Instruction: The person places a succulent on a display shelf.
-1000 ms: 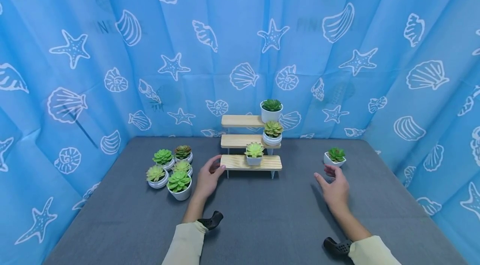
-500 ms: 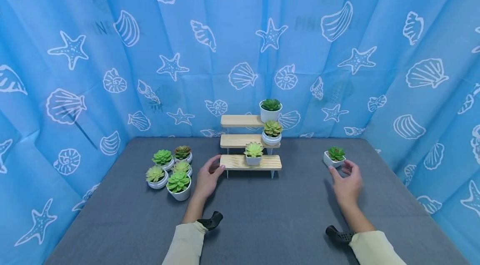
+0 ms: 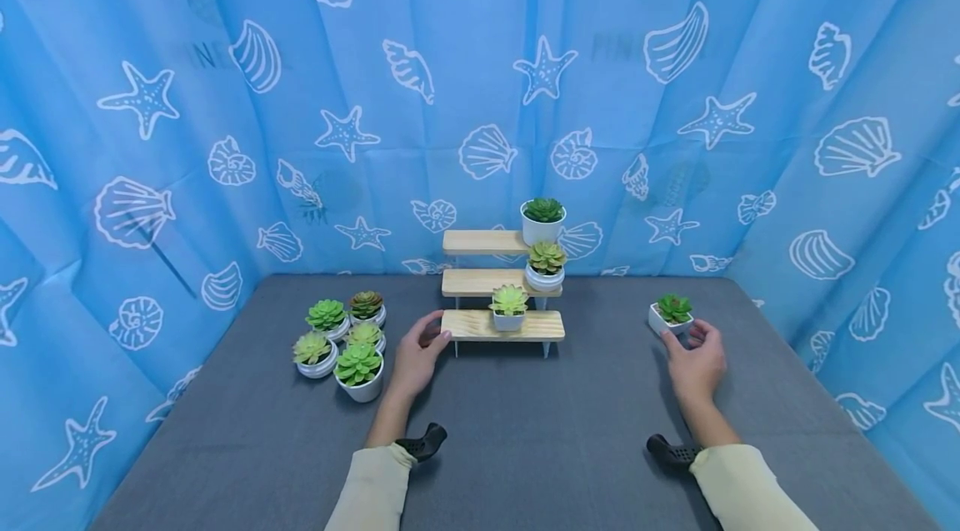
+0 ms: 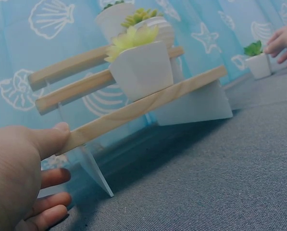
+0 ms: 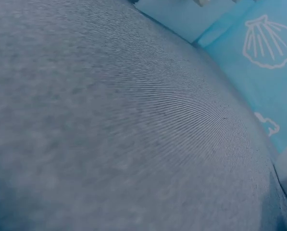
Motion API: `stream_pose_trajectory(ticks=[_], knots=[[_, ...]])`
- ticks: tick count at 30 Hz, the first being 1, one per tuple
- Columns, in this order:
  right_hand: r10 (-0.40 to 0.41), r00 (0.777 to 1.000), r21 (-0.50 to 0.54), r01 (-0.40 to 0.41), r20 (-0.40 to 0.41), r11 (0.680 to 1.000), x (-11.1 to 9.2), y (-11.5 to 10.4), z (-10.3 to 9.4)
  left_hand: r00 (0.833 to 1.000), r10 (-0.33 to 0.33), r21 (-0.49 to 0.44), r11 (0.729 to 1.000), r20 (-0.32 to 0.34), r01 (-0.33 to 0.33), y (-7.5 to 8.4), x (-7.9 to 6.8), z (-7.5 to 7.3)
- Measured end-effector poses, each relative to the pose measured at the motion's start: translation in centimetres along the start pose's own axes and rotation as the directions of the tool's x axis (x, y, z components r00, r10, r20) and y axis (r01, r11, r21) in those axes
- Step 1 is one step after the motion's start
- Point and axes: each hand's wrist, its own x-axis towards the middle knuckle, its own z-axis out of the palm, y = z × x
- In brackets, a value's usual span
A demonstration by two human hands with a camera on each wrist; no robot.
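Observation:
In the head view, a three-tier wooden display stand (image 3: 480, 326) bears three potted succulents, one on the right of each upper tier and one mid-lower tier. My left hand (image 3: 417, 354) holds the lower tier's left end; in the left wrist view the thumb (image 4: 56, 137) lies against the board's end, other fingers below it. At the right, my right hand (image 3: 697, 360) pinches a small succulent (image 3: 674, 309) in a square white pot (image 3: 667, 328), thumb at its front and fingers at its right side. The right wrist view shows only cloth and curtain, not the hand.
Several potted succulents (image 3: 358, 364) cluster left of my left forearm. Grey cloth (image 3: 525, 439) covers the table, and a blue shell-print curtain (image 3: 420, 122) stands close behind and along the sides. Plants on the stand include a pale green succulent (image 3: 509, 299).
My right hand has moved right and forward to the square-potted succulent and closed its fingers on the pot. The left hand stays at the stand's end.

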Motion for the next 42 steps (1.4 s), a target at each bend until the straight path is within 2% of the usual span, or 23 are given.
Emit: stream_pose_trajectory(ticks=[8,18,24,31,42], knots=[[0.061,0.997,0.004,-0.061,0.053,0.998,1.0,0.0,0.2,1.000,-0.005,-0.002,1.000,-0.001,0.005,0.0,0.0,0.0],[0.074,0.992,-0.071,-0.067,0.099,0.995,1.7,0.2,0.3,1.000,-0.001,-0.007,1.000,-0.005,0.001,0.1,0.0,0.0],[0.089,0.992,-0.093,-0.080,0.094,0.992,1.7,0.4,0.5,1.000,-0.004,-0.007,1.000,-0.003,0.004,0.1,-0.1,0.0],[0.092,0.989,-0.095,-0.081,0.115,0.992,1.5,0.3,0.2,1.000,0.022,0.004,1.000,-0.010,-0.022,0.0,-0.1,0.0],[0.059,0.986,-0.056,-0.051,0.157,0.997,0.4,0.1,-0.1,0.999,0.043,0.002,0.999,0.000,-0.043,-0.1,-0.1,-0.1]])
